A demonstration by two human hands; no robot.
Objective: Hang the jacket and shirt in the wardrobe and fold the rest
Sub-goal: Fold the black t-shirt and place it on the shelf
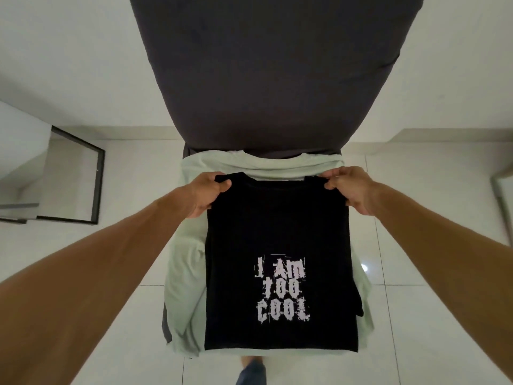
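White glossy tiles (433,315) cover the floor, and a dark grey chair (266,79) stands against a pale wall (69,51), its tall back rising away from the person. On the seat lies a pale green garment (186,287), spread loosely so that it spills over the sides and the near edge. A black t-shirt (277,223) rests on top of it, folded into a narrow upright rectangle with the sleeves tucked out of sight, the neckline at the far end near the chair back.

Both arms reach forward. The left hand (206,194) pinches the far left corner of the black t-shirt at the shoulder, fingers closed on the cloth with the thumb on top. The right hand (351,188) grips the far right corner the same way. The two hands sit level, one at each side of the neckline.

White distressed lettering on the near half of the t-shirt reads "I AM TOO COOL" in three lines.

Off to the left, a black-framed mirror (80,176) leans near the wall. A foot (251,369) shows on the tiles below the chair.
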